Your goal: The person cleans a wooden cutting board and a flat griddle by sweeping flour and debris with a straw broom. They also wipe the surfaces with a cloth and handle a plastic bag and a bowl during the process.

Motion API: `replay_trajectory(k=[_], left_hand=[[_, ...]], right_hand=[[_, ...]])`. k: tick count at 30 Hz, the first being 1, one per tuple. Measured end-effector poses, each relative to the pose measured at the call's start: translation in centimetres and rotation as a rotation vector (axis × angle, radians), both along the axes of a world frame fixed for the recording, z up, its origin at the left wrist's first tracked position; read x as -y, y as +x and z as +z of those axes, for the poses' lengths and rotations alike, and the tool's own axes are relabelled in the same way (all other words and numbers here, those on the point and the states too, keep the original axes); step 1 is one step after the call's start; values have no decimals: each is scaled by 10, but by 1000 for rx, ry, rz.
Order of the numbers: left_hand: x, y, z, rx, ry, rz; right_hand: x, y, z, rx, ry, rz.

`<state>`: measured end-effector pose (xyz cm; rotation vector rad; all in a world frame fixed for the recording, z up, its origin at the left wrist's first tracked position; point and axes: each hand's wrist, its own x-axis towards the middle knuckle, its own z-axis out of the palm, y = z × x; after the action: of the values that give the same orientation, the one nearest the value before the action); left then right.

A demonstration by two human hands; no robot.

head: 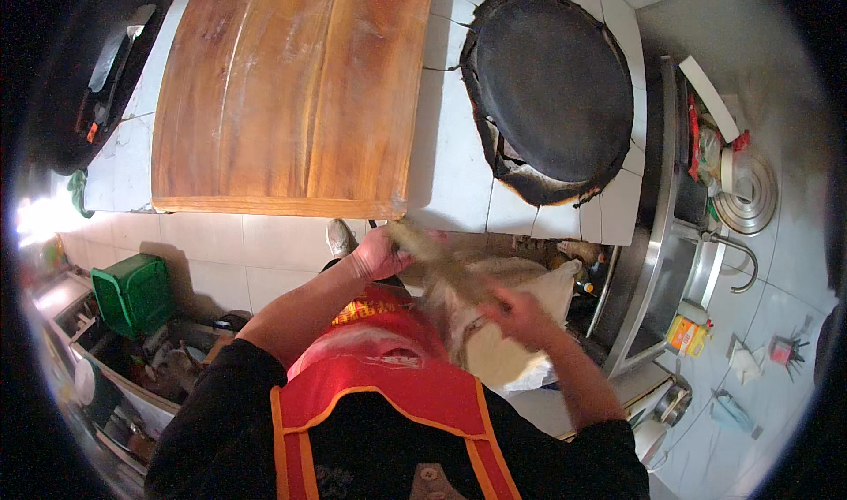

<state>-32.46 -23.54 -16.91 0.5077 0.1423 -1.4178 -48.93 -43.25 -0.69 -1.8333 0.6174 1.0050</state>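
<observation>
Over my red apron (390, 368), which bears writing, I hold a long tan object (440, 262) slantwise; motion blur hides exactly what it is. My left hand (384, 254) grips its upper left end, just below the front edge of the wooden board (284, 96). At the lower right end, my right hand (516, 315) is closed on it, its fingers blurred. Beneath the right hand is an open pale sack (556, 288) with a light beige content (493, 354). The board's surface carries faint whitish smears.
A round black griddle (556, 83) sits in the tiled counter (450, 189), its opening's rim charred. A dark pan (59, 123) holds a knife-like tool (119, 57) at left. A green bin (132, 295) stands behind left. At right is a metal sink (671, 288) with a faucet (741, 252).
</observation>
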Motion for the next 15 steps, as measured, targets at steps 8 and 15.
replay_trajectory(k=[8,15], left_hand=[[4,-4,8,-495,132,115],[4,-4,12,-435,195,71]], right_hand=[[123,157,48,258,-342,397],[206,214,62,581,-25,-403]])
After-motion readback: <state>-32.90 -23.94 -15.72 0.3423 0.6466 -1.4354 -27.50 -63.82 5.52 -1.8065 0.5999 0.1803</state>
